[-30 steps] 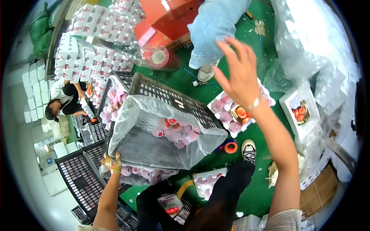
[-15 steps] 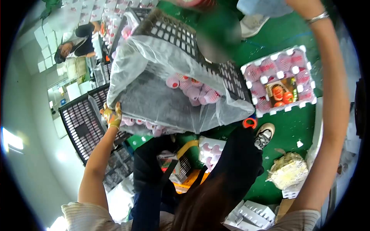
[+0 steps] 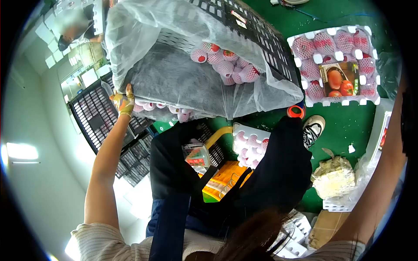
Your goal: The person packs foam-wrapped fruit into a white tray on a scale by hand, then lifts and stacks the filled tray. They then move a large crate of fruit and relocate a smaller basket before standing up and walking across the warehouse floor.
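Observation:
My left hand (image 3: 123, 102), in a stained yellowish glove, is closed on the near left rim of a black plastic crate (image 3: 265, 45). A thin whitish liner (image 3: 174, 80) covers the inside of that crate and folds over its rim. Red tomatoes (image 3: 226, 65) in pink foam nets lie bunched at the far right inside it. More netted tomatoes (image 3: 163, 108) show below the near rim, partly covered by the liner. My right forearm runs up along the right edge, and the hand itself is out of view.
A white foam tray (image 3: 300, 98) of netted tomatoes with a tomato picture card (image 3: 339, 80) stands right on the green floor. An orange ring-shaped thing (image 3: 296, 112) is near my shoe (image 3: 313, 130). Another black crate (image 3: 93, 115) stands left. Another person (image 3: 82, 30) is upper left.
The view has shifted, so the crate sits higher and the foam tray further right. My right hand has gone from the top right out of view. My left hand still grips the rim.

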A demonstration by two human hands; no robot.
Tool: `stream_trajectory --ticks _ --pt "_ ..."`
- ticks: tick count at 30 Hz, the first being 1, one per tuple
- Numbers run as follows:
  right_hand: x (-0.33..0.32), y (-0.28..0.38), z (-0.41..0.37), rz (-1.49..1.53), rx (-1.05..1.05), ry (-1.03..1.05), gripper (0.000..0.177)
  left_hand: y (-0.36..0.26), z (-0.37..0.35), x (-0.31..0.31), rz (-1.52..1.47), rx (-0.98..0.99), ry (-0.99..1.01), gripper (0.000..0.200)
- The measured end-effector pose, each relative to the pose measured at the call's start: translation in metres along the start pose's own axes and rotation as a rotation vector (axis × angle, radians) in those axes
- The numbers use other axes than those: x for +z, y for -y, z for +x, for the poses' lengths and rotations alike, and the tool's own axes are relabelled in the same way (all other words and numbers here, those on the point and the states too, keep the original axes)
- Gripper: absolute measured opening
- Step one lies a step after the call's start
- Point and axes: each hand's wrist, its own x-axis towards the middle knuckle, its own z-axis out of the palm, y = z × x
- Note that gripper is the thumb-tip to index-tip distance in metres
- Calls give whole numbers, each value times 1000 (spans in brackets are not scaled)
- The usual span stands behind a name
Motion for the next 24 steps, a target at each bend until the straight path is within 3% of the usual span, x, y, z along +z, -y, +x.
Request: stream_trajectory --ticks 10,13,15,18,24 --pt "-13 5 4 -25 -43 6 40 -18 0 -7 96 -139 36 49" --pt "-16 4 7 -30 -57 15 41 -20 0 -10 72 -222 -4 67" --pt "-25 1 7 -41 -63 28 42 -26 1 -16 -42 -296 69 70" --pt "-33 -6 12 -56 -72 42 44 -19 1 -8 85 -211 -5 67" --pt "-39 -18 17 -80 -101 17 47 -31 1 -18 0 -280 12 78"
